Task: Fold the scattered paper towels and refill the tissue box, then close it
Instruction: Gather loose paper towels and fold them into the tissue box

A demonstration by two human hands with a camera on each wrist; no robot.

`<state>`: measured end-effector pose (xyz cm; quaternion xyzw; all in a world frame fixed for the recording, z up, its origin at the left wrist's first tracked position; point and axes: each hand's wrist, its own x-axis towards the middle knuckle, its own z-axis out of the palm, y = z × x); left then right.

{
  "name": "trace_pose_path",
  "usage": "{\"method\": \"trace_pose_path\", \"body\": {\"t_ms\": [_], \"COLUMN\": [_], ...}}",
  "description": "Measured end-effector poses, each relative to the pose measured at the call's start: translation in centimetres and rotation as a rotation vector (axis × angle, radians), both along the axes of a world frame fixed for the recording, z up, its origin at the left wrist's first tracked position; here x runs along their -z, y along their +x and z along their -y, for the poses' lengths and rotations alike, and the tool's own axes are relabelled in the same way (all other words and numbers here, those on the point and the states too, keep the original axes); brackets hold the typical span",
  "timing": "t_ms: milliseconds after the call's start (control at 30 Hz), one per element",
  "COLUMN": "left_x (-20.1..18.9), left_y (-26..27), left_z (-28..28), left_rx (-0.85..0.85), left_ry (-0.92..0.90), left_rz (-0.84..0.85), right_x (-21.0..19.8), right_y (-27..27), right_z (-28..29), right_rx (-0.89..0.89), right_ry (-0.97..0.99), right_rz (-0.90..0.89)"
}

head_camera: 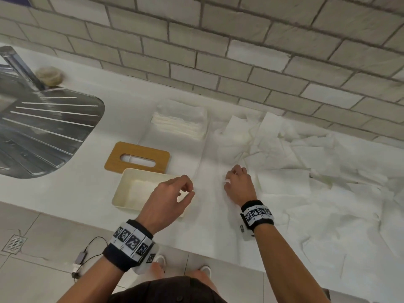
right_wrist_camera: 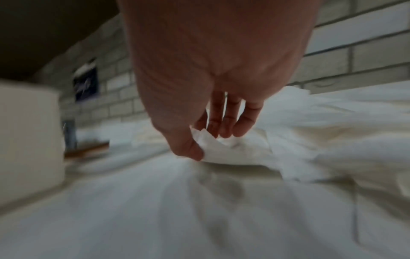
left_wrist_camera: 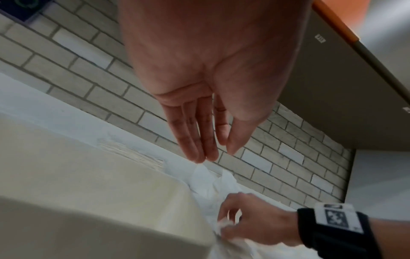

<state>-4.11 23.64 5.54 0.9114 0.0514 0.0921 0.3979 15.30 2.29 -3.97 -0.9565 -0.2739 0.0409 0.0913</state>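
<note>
The paper towels (head_camera: pixel 323 162) are seen as thin, soft white paper, creased and crumpled. The folded stack (head_camera: pixel 181 121) is formed of the same matt paper in layered edges. The tissue box (head_camera: pixel 129 193) is made of smooth matt cream plastic. Its lid (head_camera: pixel 137 156) is finished in light, satin wood grain. The drainboard (head_camera: pixel 43 132) is formed of ribbed, glossy stainless steel. The wall tiles (head_camera: pixel 218 40) are matt, lightly textured.
</note>
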Motion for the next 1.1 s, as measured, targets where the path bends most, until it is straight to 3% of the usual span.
{"method": "trace_pose_path", "body": {"t_ms": [200, 333, 400, 500, 600, 733, 900, 967, 1100], "left_x": [-1.4, -3.8, -5.3, -6.4, -6.5, -5.8, -5.5, -6.1, -8.2], "left_y": [5.8, 10.2, 11.1, 11.0, 9.5, 7.2, 4.7, 3.7, 2.1], "left_z": [3.3, 3.6, 2.9, 1.6, 0.7, 0.3, -0.7, -1.9, -5.6], "left_rx": [0.133, 0.198, 0.2, 0.111, 0.006, -0.065, -0.008, 0.078, 0.261], "left_ry": [0.026, 0.104, -0.013, -0.295, -0.566, -0.792, -0.694, -0.606, -0.619], "left_rz": [0.059, 0.004, -0.043, -0.041, 0.015, -0.099, -0.153, -0.137, -0.166], "right_x": [-10.3, -17.4, -19.0, -18.6, -16.8, -17.4, -23.1, -25.4, -27.5], "right_y": [0.1, -0.3, -0.3, -0.6, -2.1, -4.5, -6.4, -7.5, -10.0], "right_z": [3.5, 5.5, 6.6, 7.6, 6.5, 3.7, -0.3, -2.5, -7.2], "right_rx": [-0.031, -0.155, -0.113, 0.132, 0.3, 0.255, -0.082, -0.191, -0.401], "right_ry": [0.464, 0.662, 0.855, 1.144, 1.273, 1.241, 0.941, 0.856, 0.744], "right_rz": [-0.295, -0.362, -0.382, -0.46, -0.565, -0.619, -0.393, -0.449, -0.548]}}
